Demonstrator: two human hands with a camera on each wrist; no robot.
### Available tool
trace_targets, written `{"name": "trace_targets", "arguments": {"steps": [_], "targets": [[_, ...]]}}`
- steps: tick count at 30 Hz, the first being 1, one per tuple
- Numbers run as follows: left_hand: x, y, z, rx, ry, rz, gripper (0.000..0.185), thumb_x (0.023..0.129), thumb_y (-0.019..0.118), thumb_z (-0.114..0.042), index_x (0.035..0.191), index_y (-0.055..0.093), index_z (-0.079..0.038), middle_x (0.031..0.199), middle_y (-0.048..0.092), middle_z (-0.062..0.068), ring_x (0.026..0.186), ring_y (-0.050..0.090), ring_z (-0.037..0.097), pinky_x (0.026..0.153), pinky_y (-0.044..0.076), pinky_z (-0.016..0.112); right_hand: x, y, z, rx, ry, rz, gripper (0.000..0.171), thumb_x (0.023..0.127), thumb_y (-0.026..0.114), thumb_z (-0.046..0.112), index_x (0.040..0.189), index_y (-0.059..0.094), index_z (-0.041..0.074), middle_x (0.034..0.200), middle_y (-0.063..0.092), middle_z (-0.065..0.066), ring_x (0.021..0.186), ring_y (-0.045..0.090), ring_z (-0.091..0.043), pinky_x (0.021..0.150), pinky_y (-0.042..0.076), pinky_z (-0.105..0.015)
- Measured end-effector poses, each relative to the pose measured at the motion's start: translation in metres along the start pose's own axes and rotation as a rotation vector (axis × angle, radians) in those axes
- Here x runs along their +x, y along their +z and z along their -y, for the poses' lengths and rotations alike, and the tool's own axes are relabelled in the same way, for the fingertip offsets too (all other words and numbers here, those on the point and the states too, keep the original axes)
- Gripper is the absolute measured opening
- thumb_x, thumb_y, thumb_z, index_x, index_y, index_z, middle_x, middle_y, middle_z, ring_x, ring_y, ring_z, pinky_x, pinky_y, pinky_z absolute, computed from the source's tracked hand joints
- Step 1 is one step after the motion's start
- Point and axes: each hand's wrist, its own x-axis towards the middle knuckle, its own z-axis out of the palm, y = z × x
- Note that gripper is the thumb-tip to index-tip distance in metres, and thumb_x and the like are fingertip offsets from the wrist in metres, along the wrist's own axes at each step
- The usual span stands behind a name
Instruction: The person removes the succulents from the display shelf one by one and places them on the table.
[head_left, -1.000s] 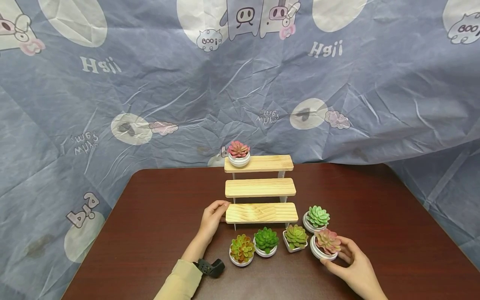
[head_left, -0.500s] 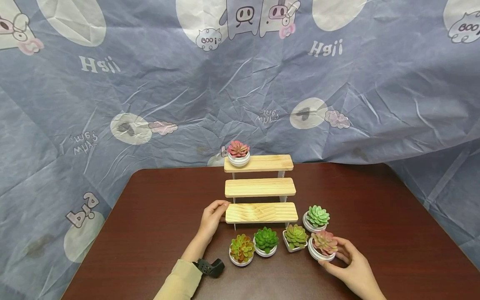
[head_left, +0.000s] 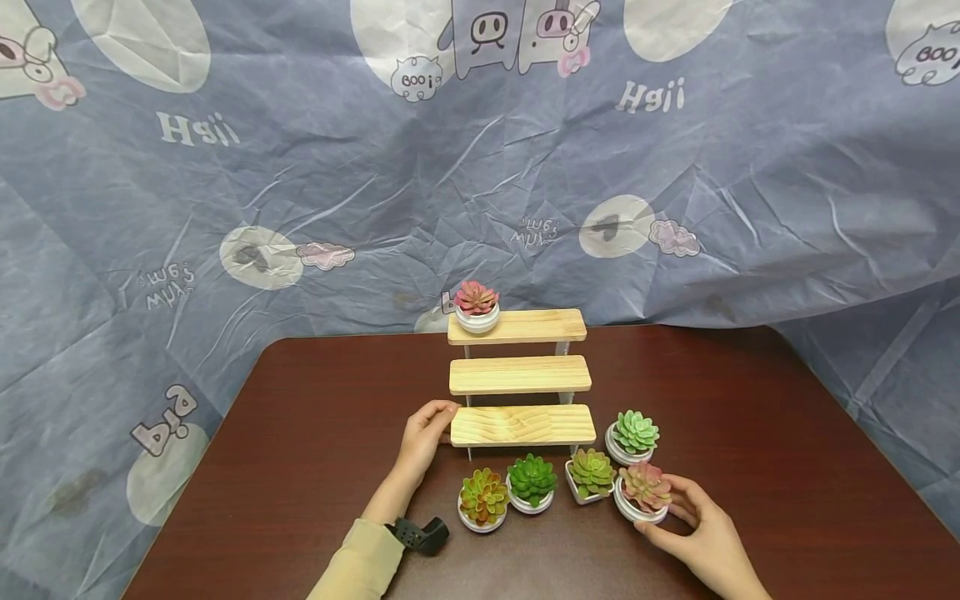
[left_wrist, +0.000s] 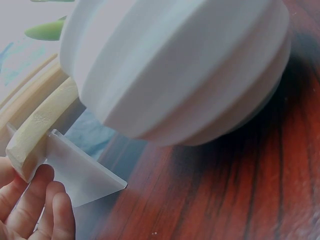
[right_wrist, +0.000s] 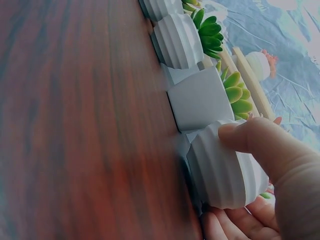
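My right hand (head_left: 705, 529) grips the white ribbed pot (right_wrist: 217, 167) of a pink-green succulent (head_left: 645, 487), thumb on one side and fingers on the other. The pot stands at the table's surface, close beside a square-potted green succulent (head_left: 592, 472). Just behind it is a pale green succulent (head_left: 636, 432) in a round pot. At the other side, my left hand (head_left: 422, 437) holds the left end of the lowest board of a three-tier wooden stand (head_left: 522, 426). The left wrist view shows fingers curled at that board end (left_wrist: 30, 135), near a clear support (left_wrist: 82, 172).
A pink succulent (head_left: 477, 306) stands at the left of the top board. In front of the stand are a dark green succulent (head_left: 532, 479) and an orange-green one (head_left: 483, 497), both in white pots. A patterned blue cloth (head_left: 337, 208) hangs behind the brown table (head_left: 315, 400).
My right hand has slid the pink-green succulent a little to the left, nearer the square pot. The left hand and the stand have stayed in place.
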Motion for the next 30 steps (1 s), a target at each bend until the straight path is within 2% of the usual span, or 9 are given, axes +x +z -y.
{"name": "trace_targets", "arguments": {"steps": [9,18,22,30], "targets": [[0.000,-0.001,-0.002,-0.005,-0.014,0.009,0.027,0.096,0.056,-0.022,0.105,0.065,0.001,0.088,0.065,0.007,0.073,0.059,0.017,0.062,0.052,0.031,0.000,-0.001,0.001,-0.008,-0.008,0.014,0.064,0.064,0.086,0.006,0.118,0.052,0.000,0.103,0.064,-0.018,0.088,0.058,0.005,0.075,0.045,-0.008],[-0.010,0.003,-0.030,0.002,-0.015,0.024,0.024,0.097,0.053,-0.013,0.105,0.062,0.008,0.088,0.064,0.007,0.072,0.058,0.016,0.063,0.051,0.032,0.003,-0.004,0.007,-0.059,0.077,0.088,0.069,0.068,0.086,0.017,0.124,0.050,0.001,0.110,0.063,-0.016,0.090,0.057,0.005,0.074,0.047,-0.013],[-0.011,0.003,-0.031,0.012,-0.015,0.019,0.024,0.097,0.053,-0.013,0.105,0.063,0.008,0.087,0.064,0.004,0.072,0.058,0.017,0.063,0.051,0.032,0.003,-0.008,0.011,-0.059,0.101,0.116,0.070,0.069,0.085,0.021,0.126,0.048,0.003,0.114,0.061,-0.017,0.091,0.058,0.003,0.075,0.049,-0.016],[-0.010,0.003,-0.031,0.005,-0.011,0.018,0.023,0.097,0.054,-0.013,0.105,0.063,0.006,0.087,0.065,0.007,0.072,0.059,0.018,0.063,0.051,0.032,0.006,-0.011,0.018,-0.021,0.014,0.064,0.069,0.069,0.085,0.017,0.126,0.050,0.004,0.114,0.060,-0.019,0.093,0.056,0.006,0.077,0.046,-0.010]]}}
